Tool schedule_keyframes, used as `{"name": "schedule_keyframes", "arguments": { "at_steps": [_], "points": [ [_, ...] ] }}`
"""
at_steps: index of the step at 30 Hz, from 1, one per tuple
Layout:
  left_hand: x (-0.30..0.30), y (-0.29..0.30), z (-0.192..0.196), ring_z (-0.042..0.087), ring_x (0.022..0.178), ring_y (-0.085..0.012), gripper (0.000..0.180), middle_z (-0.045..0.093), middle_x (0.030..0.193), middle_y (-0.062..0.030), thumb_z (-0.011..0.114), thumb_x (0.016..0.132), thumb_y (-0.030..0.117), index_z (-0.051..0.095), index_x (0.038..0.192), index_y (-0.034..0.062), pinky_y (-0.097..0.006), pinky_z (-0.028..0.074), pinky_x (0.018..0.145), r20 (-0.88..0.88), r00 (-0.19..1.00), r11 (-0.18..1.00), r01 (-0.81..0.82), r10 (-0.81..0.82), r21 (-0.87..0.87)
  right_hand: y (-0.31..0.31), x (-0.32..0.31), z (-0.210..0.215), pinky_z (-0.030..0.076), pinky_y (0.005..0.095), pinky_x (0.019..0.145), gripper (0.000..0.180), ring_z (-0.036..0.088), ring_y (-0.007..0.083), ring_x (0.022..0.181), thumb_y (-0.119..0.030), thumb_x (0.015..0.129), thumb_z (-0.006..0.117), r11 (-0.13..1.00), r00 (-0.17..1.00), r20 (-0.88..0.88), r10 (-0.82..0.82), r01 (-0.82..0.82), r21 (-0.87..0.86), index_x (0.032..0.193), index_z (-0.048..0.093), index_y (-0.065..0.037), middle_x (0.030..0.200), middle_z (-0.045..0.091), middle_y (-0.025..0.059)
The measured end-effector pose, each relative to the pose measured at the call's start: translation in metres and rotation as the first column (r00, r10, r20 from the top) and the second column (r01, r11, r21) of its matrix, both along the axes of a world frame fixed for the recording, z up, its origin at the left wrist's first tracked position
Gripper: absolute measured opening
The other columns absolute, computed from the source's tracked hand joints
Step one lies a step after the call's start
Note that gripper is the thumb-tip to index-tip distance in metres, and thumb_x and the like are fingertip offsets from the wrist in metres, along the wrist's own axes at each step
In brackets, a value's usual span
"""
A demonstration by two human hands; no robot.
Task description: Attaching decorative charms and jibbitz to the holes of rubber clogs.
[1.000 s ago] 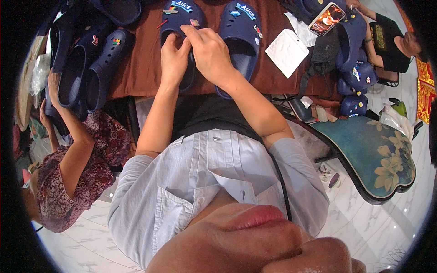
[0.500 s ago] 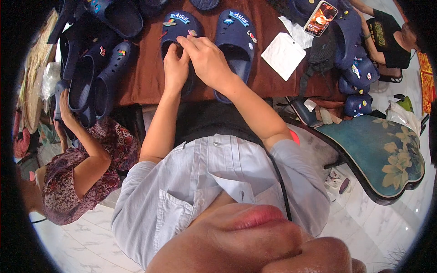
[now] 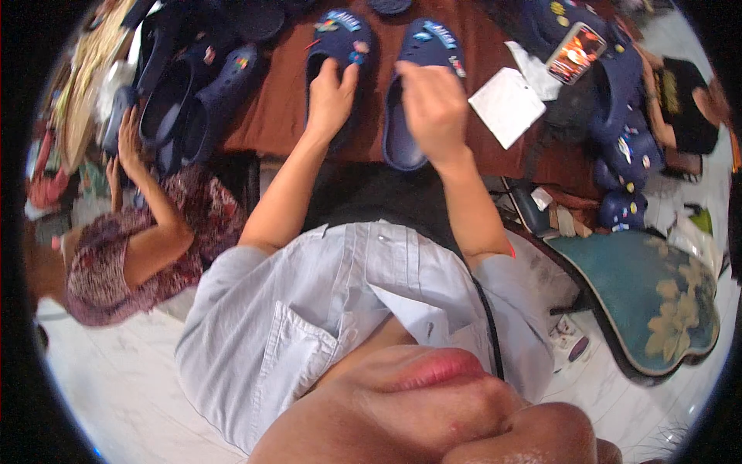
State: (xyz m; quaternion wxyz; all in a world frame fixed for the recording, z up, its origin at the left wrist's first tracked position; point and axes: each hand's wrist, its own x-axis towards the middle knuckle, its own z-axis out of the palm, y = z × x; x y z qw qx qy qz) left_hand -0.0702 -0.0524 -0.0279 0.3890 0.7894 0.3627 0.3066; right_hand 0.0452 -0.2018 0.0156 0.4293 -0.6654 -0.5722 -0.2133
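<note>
Two navy clogs lie side by side on the brown cloth, toes away from me, both with colourful charms on their uppers. My left hand (image 3: 332, 100) is at the left clog (image 3: 363, 39), its fingers at the opening under the upper and the tips partly hidden inside. The thumb side rests by a pinkish charm (image 3: 358, 52). Over the right clog (image 3: 402, 139) hovers my right hand (image 3: 437, 112), slightly blurred, its fingers curled together. Whatever it pinches, if anything, is too small or hidden to make out.
Brown cloth (image 3: 270, 116) covers the table. A white card (image 3: 506, 108) and a lit phone (image 3: 576, 54) lie right of the clogs. More navy clogs (image 3: 224, 97) crowd the left and right sides. A co-worker (image 3: 147, 232) handles a clog at left; another person (image 3: 680, 93) is at far right.
My right hand has left the left clog's upper and swung right over the other clog. My left hand stays at the left clog. The view has shifted slightly.
</note>
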Motion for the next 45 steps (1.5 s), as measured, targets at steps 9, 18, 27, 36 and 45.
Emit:
{"name": "schedule_keyframes", "arguments": {
  "at_steps": [9, 18, 27, 36, 45],
  "points": [
    [-0.003, -0.003, 0.003, 0.065, 0.083, -0.0467, 0.038, 0.066, 0.085, -0.0308, 0.069, 0.088, 0.028, 0.055, 0.097, -0.0064, -0.048, 0.051, 0.072, -0.072, 0.997, 1.000, 0.013, -0.014, -0.010, -0.047, 0.038, -0.034, 0.052, 0.0391, 0.076, 0.013, 0.065, 0.0291, 0.087, 0.002, 0.087, 0.063, 0.954, 0.908, -0.305, -0.287, 0.299, -0.007, 0.099, 0.070, 0.001, 0.090, 0.071, 0.0129],
    [-0.004, -0.005, 0.011, 0.067, 0.077, -0.0408, 0.038, 0.066, 0.081, -0.0280, 0.070, 0.087, 0.029, 0.060, 0.091, -0.0076, -0.045, 0.051, 0.069, -0.135, 0.990, 0.998, 0.051, -0.045, 0.044, -0.057, 0.054, -0.079, 0.053, 0.0386, 0.077, 0.014, 0.067, 0.0287, 0.086, -0.001, 0.089, 0.063, 0.935, 0.821, -0.455, -0.345, 0.341, -0.093, 0.100, 0.071, 0.000, 0.090, 0.071, 0.0131],
    [0.002, -0.025, 0.030, 0.067, 0.084, -0.0374, 0.045, 0.067, 0.088, -0.0246, 0.073, 0.089, 0.039, 0.059, 0.096, -0.0036, -0.043, 0.050, 0.075, 0.021, 0.973, 0.966, 0.230, -0.229, -0.121, -0.056, 0.065, -0.079, 0.050, 0.0431, 0.083, 0.013, 0.065, 0.0357, 0.092, -0.008, 0.091, 0.062, 0.931, 0.823, -0.436, -0.365, 0.311, -0.192, 0.101, 0.071, -0.003, 0.095, 0.070, 0.0157],
    [0.019, -0.038, 0.006, 0.062, 0.096, -0.0489, 0.046, 0.064, 0.097, -0.0314, 0.078, 0.080, 0.028, 0.055, 0.101, -0.0074, -0.051, 0.050, 0.081, -0.295, 0.946, 0.963, 0.197, -0.137, 0.185, -0.057, 0.053, -0.080, 0.050, 0.0426, 0.082, 0.015, 0.064, 0.0351, 0.091, -0.003, 0.089, 0.062, 0.930, 0.796, -0.482, -0.367, 0.301, -0.211, 0.102, 0.069, 0.001, 0.095, 0.068, 0.0189],
    [-0.001, -0.038, 0.016, 0.061, 0.085, -0.0468, 0.033, 0.062, 0.085, -0.0283, 0.075, 0.080, 0.019, 0.054, 0.087, -0.0065, -0.050, 0.049, 0.075, -0.239, 0.957, 0.979, 0.188, -0.165, 0.075, -0.057, 0.059, -0.085, 0.049, 0.0425, 0.080, 0.016, 0.063, 0.0356, 0.089, 0.002, 0.086, 0.062, 0.936, 0.822, -0.448, -0.351, 0.319, -0.147, 0.101, 0.069, 0.002, 0.093, 0.067, 0.0192]
  ]
}}
